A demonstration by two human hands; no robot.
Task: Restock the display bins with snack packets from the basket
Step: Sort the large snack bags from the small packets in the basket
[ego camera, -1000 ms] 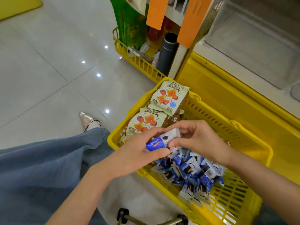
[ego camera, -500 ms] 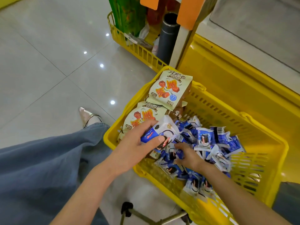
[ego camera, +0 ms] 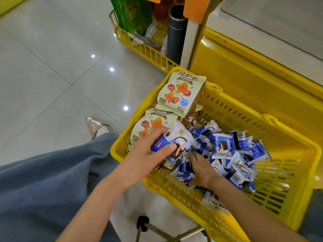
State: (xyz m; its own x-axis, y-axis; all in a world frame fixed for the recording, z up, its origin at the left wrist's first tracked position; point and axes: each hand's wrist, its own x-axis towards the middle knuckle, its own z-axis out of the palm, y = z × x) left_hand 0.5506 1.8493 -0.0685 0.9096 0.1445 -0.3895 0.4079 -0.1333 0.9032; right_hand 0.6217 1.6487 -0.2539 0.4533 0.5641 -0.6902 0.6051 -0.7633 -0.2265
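Left hand (ego camera: 150, 154) grips a few glossy blue-and-white packets (ego camera: 174, 140), thumb and fingers curled round them, over the near-left corner of the yellow slotted plastic basket (ego camera: 262, 119). Right hand (ego camera: 201, 165) lies palm-down in the crinkly packet pile (ego camera: 225, 149) inside the basket, fingertips buried, so can't tell if it's gripping. Two pale-green pillow bags (ego camera: 178, 93) with Chinese print lean at the far-left wall; brand text too blurred to read.

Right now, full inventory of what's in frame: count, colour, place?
Basket: one, yellow, in front of the person.
Small packets: many, blue and white, heaped in the basket.
Large bags: two visible, pale green, basket's far-left end.
Rear basket: one, yellow, beyond the first.
Tube: one, dark grey, upright in the rear basket.
Display unit: one, yellow, right of the basket.
Shoe: one, silver, left of the basket.
Left hand: grips small packets above the heap.
Right hand: fingers buried in the heap, grip unclear.
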